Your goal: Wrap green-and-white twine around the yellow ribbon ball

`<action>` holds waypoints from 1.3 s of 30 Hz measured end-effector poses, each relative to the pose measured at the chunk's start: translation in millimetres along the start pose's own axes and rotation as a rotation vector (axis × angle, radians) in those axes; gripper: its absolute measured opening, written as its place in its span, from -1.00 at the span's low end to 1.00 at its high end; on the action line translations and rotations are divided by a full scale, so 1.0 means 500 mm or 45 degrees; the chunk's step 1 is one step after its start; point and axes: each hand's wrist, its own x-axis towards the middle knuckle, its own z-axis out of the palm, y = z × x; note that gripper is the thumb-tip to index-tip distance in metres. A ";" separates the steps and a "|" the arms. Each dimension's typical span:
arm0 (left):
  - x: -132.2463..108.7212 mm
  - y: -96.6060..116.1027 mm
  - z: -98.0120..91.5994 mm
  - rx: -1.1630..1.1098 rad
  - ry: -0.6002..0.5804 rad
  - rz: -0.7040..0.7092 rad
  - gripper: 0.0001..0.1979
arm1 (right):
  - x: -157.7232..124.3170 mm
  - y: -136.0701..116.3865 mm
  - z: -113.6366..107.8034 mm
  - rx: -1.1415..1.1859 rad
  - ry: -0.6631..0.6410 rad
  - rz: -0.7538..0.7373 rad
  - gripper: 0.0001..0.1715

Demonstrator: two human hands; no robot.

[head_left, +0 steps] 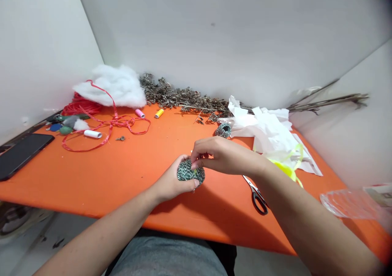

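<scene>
My left hand (174, 181) is wrapped around a ball of dark green and white twine (186, 172), held just above the orange table. Over the top of the ball, my right hand (211, 155) has its fingers pinched together at the twine. A small yellow-green bit shows on the ball by those fingertips; what the pinch holds is too small to make out. Under my right forearm lies a pair of scissors (259, 202) with black handles, partly hidden. A second, smaller roll of the same twine (223, 130) rests farther back.
White fluffy stuffing (119, 86), red ribbon (112, 123), thread spools (92, 134) and a phone (23, 153) lie on the left. Dried plant stems (183, 98) run along the back wall. White paper (269, 129), yellow ribbon (286, 169) and a clear plastic container (349, 202) are at right.
</scene>
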 end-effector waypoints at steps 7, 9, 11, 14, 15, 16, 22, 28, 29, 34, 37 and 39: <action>-0.008 0.008 -0.001 0.146 -0.087 0.044 -0.39 | -0.004 0.021 0.008 0.145 -0.001 -0.089 -0.95; -0.014 0.010 -0.002 0.236 -0.153 0.055 -0.36 | -0.004 0.028 0.008 0.260 -0.039 -0.143 -0.86; -0.020 0.010 -0.004 0.314 -0.228 0.085 -0.34 | -0.005 0.032 0.008 0.343 -0.072 -0.167 -0.75; -0.029 0.008 -0.007 0.381 -0.317 0.117 -0.32 | -0.008 0.034 0.006 0.410 -0.102 -0.157 -0.66; -0.031 0.008 -0.007 0.391 -0.334 0.118 -0.32 | -0.010 0.034 0.004 0.421 -0.109 -0.148 -0.65; -0.033 0.008 -0.008 0.398 -0.342 0.119 -0.32 | -0.012 0.034 0.003 0.428 -0.113 -0.139 -0.64; -0.036 0.013 -0.003 0.444 -0.378 0.186 -0.32 | -0.022 0.036 -0.006 0.448 -0.137 -0.108 -0.64; -0.039 0.014 -0.004 0.581 -0.370 0.251 -0.34 | -0.025 0.035 -0.009 0.457 -0.141 -0.112 -0.72; -0.040 0.013 -0.005 0.615 -0.356 0.269 -0.33 | -0.026 0.036 -0.009 0.452 -0.128 -0.119 -0.73; -0.042 0.003 -0.008 0.713 -0.296 0.347 -0.28 | -0.033 0.042 -0.006 0.424 -0.046 -0.130 -0.79; -0.043 -0.005 -0.010 0.706 -0.271 0.390 -0.26 | -0.039 0.042 -0.002 0.396 0.010 -0.111 -0.79; -0.042 -0.008 -0.011 0.695 -0.266 0.440 -0.25 | -0.043 0.041 -0.001 0.381 0.032 -0.105 -0.79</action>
